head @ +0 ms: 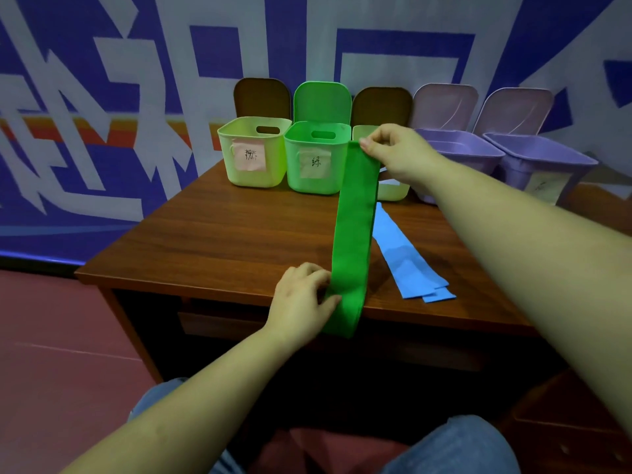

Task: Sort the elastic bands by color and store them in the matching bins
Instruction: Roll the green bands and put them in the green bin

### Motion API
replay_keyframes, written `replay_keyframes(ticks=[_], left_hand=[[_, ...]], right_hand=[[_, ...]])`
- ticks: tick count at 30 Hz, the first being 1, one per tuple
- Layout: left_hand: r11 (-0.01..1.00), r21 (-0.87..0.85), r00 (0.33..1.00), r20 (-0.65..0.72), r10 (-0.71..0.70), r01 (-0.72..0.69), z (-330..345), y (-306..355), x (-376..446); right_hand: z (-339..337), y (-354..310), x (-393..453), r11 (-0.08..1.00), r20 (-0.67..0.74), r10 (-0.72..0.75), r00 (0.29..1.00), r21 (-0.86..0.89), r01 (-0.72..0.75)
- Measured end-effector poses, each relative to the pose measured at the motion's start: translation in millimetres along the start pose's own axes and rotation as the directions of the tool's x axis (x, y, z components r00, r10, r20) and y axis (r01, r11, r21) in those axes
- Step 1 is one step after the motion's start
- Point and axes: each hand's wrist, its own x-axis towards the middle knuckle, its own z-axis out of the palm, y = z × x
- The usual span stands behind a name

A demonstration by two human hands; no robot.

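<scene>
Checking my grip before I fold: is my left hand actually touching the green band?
Touching. The head view shows the left hand pinching the near end of the green band, thumb lying on the fabric.

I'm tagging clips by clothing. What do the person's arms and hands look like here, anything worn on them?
Both forearms are bare, with no sleeves in view. The left hand and right hand wear no gloves, and no rings, watch or bracelets show. Blue jeans cover the legs below.
</scene>
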Motion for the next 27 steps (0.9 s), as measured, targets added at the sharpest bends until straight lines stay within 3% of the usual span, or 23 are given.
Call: replay_keyframes(ticks=[5,7,10,14,19,22,24,27], left_hand=[[1.000,-0.010,0.997,-0.066,-0.029,0.028,-0.7,-1.8,5.9],[0.997,0.038,0.995,-0.064,0.075,-0.073,-2.5,-5.1,10.5],[0.939,0.181,0.956,0.068,0.286,-0.294,-1.6,-12.1,19.2],[0.865,0.249,0.898,0.179,0.402,-0.436,-0.4,-20.6,35.3],[0.834,0.191,0.849,0.238,0.472,-0.517,-9.3,-19.1,76.1],[0.931,0.049,0.928,0.113,0.355,-0.362,-9.4,-21.6,102.5],[0.982,-0.142,0.992,0.023,0.126,-0.121,-9.0,-26.3,125.1],[0.873,-0.418,0.967,0.140,-0.212,0.252,-4.6,-32.1,160.3]], right_hand=[[9.8,13.0,12.7,1.000,-0.005,0.008,1.000,-0.001,-0.008],[12.6,20.6,16.9,1.000,0.000,0.012,1.000,-0.002,-0.012],[17.7,34.3,23.8,0.999,0.009,0.030,1.000,-0.014,-0.030],[30.7,56.8,32.1,0.998,0.043,0.066,0.997,-0.011,-0.066],[44.2,84.9,44.2,0.991,0.039,0.121,0.992,0.044,-0.122],[51.5,97.7,48.7,0.989,0.036,0.135,0.990,0.062,-0.137],[55.8,106.1,49.6,0.987,0.059,0.146,0.988,0.061,-0.149],[59.9,119.0,49.1,0.985,0.079,0.158,0.984,0.055,-0.163]])
